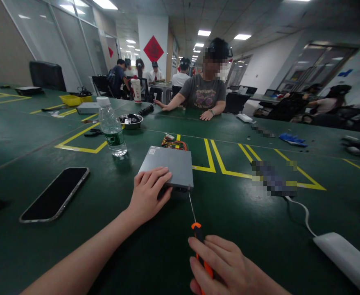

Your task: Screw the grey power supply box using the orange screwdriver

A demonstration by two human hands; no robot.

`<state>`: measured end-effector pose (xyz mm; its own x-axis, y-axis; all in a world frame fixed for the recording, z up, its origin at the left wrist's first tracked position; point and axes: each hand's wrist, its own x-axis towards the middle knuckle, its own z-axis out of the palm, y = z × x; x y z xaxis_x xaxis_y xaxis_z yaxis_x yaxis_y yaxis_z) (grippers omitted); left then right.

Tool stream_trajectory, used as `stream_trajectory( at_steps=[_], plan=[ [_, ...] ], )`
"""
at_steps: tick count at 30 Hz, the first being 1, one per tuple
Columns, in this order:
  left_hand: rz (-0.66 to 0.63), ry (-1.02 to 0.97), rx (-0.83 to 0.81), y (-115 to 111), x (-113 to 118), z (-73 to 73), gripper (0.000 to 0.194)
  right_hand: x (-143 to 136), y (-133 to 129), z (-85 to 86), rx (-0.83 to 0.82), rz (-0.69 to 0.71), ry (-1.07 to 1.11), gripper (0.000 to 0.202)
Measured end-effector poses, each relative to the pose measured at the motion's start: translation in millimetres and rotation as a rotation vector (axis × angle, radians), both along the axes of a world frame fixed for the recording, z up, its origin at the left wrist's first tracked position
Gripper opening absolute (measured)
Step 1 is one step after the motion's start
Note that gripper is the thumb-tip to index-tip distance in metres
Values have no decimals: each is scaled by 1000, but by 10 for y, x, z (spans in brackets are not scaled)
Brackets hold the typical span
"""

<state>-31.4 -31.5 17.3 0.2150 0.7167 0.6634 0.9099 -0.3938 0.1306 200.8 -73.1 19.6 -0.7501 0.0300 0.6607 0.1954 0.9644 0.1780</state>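
A grey metal computer power supply (175, 166) lies flat on the green table, its bundle of coloured cables (175, 142) coming out at the far side. My left hand (150, 188) grips its near left part, with the fingers over the top and the thumb against the near face. In my right hand (219, 262) is an orange and black screwdriver (197, 231), held by its handle. The thin shaft points away from me, and its tip meets the near right corner of the power supply. Whether a screw sits under the tip is too small to tell.
A water bottle (114, 131) stands behind left, with a phone (55, 196) nearer me. Farther back are a metal bowl (131, 121) and a yellow tray (75, 99). On the right, a white cable (305, 215) runs to a white device (347, 258). A person (202, 92) sits opposite.
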Motion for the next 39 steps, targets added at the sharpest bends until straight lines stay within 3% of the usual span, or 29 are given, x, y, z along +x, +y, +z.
stream_trajectory(
  at_steps=[8, 12, 15, 20, 28, 34, 39],
  plan=[
    [1, -7, -5, -11, 7, -4, 31, -102, -58, 72, -8, -51, -26, 17],
    [4, -8, -16, -6, 10, 4, 31, -171, -96, 118, -74, -74, -79, 29],
    [4, -7, -6, -5, 12, 11, 30, -168, -97, 82, -66, -37, -70, 36],
    [-4, -14, 6, -6, 10, 2, 30, -153, -101, -41, -81, 4, -23, 28],
    [0, -14, -4, -4, 9, 2, 30, -217, -150, 57, -131, -122, -110, 33],
    [-5, -12, -9, -11, 11, 18, 30, -197, -107, 7, -127, -3, -8, 34],
    [-6, -17, -19, -12, 1, 10, 31, -158, -91, -11, -125, -18, 34, 36]
  ],
)
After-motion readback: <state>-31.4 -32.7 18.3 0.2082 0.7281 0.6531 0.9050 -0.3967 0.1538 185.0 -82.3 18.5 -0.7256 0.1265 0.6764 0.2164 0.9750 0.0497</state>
